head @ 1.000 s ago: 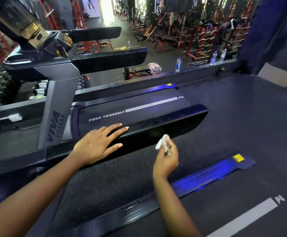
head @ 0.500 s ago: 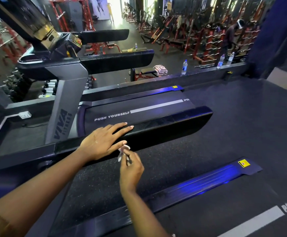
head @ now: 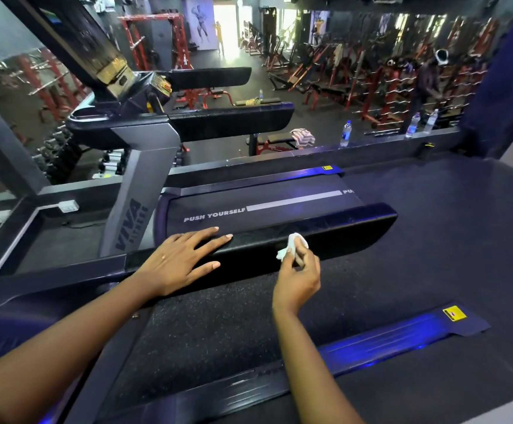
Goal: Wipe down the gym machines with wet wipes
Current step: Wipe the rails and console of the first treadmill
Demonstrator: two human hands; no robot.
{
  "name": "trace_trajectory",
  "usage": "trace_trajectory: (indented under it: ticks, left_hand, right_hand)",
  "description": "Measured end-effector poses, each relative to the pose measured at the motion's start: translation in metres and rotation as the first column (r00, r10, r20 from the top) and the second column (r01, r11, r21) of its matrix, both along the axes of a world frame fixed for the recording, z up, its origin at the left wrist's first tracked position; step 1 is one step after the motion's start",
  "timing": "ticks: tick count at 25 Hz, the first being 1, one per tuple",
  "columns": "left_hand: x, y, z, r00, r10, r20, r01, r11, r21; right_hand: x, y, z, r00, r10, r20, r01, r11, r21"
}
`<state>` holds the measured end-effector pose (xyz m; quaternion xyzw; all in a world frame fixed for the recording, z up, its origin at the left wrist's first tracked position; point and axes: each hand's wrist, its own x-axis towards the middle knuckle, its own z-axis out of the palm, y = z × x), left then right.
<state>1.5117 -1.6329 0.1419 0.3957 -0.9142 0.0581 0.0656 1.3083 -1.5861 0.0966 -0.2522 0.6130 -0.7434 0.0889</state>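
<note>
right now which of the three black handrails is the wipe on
The nearest handrail, under the left hand; the right hand holds the wipe against it. The two farther rails go untouched.

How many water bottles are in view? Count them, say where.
4 water bottles: one by the far ledge, right of the towel; two together further right; one small, farther back. More may be hidden.

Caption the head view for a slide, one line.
Left hand flat on the treadmill handrail, right hand holding a white wipe against its near side.
</note>
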Motion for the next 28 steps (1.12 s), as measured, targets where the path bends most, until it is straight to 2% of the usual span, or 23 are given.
trace_trajectory:
  ticks: [4,9,12,16,20,22,24,26,28]
  left_hand:
    - [0.027,0.014,0.0,0.997,0.065,0.037,-0.064,0.998,-0.02]
    - [0.028,0.017,0.002,0.992,0.116,0.053,-0.118,0.993,0.032]
    - [0.028,0.019,0.003,0.989,0.136,0.056,-0.138,0.99,0.027]
    - [0.024,0.022,0.005,0.97,0.198,0.141,-0.204,0.979,0.028]
    - [0.02,0.046,0.008,0.917,0.345,0.202,-0.342,0.938,-0.052]
    - [0.028,0.065,0.011,0.894,0.42,0.155,-0.408,0.907,-0.104]
    - [0.042,0.084,0.014,0.86,0.501,0.095,-0.488,0.863,-0.13]
    - [0.055,0.105,0.017,0.78,0.622,0.061,-0.612,0.78,-0.127]
    - [0.063,0.123,0.015,0.713,0.699,0.059,-0.694,0.715,-0.088]
  right_hand:
    - [0.054,0.01,-0.011,0.978,0.198,-0.068,-0.201,0.978,-0.046]
    - [0.092,0.018,-0.015,0.904,0.374,-0.207,-0.383,0.924,-0.001]
    - [0.078,0.023,-0.01,0.808,0.471,-0.354,-0.482,0.874,0.061]
    - [0.046,0.022,0.004,0.705,0.545,-0.454,-0.561,0.82,0.114]
    - [0.029,0.01,0.018,0.537,0.603,-0.591,-0.634,0.75,0.188]
    - [0.031,0.0,0.023,0.388,0.61,-0.691,-0.687,0.691,0.225]
    - [0.042,-0.013,0.033,0.166,0.542,-0.824,-0.715,0.641,0.278]
    - [0.061,-0.028,0.049,-0.079,0.378,-0.922,-0.719,0.619,0.316]
    - [0.084,-0.043,0.061,-0.3,0.203,-0.932,-0.725,0.586,0.361]
